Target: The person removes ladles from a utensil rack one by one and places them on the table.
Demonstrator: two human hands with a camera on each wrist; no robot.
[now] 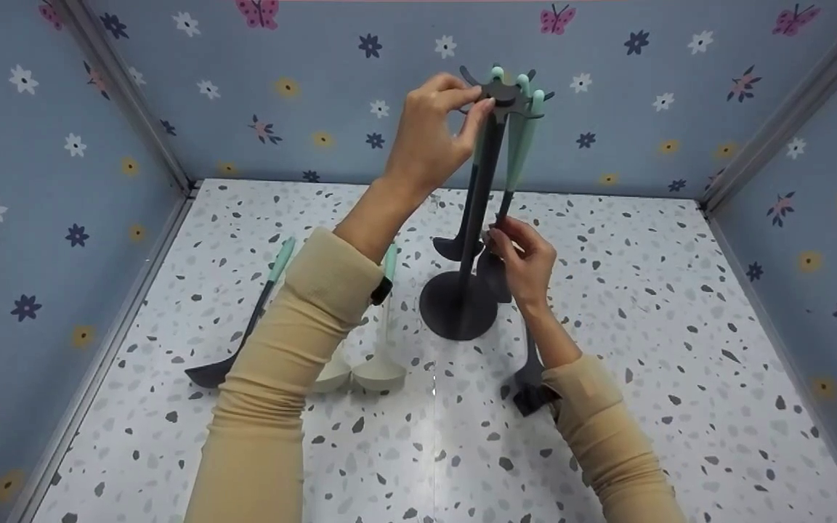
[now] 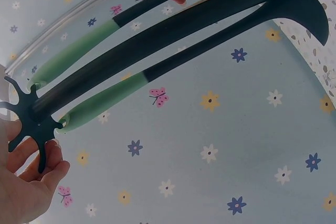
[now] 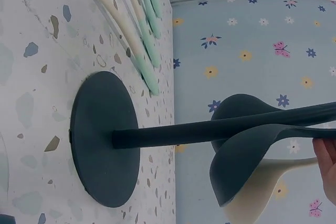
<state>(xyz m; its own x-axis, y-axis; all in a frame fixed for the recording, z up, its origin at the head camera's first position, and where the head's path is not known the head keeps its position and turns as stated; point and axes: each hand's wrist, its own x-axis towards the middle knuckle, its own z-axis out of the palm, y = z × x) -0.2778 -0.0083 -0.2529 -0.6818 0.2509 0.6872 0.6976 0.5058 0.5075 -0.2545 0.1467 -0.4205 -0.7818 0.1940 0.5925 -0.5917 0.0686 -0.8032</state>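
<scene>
A dark utensil stand with a hooked top stands upright on a round base. My left hand pinches the hooked top between thumb and fingers. Lower down, my right hand grips the dark shaft of a ladle with a mint handle, which hangs from a hook beside the pole. Across the pole hangs another dark ladle, its mint handle on a hook. Behind the gripped ladle, a cream utensil shows in the right wrist view.
On the speckled table, a dark ladle with a mint handle lies at left. Two cream ladles lie beside my left sleeve. A dark utensil lies near my right forearm. Flowered panels enclose the back and sides.
</scene>
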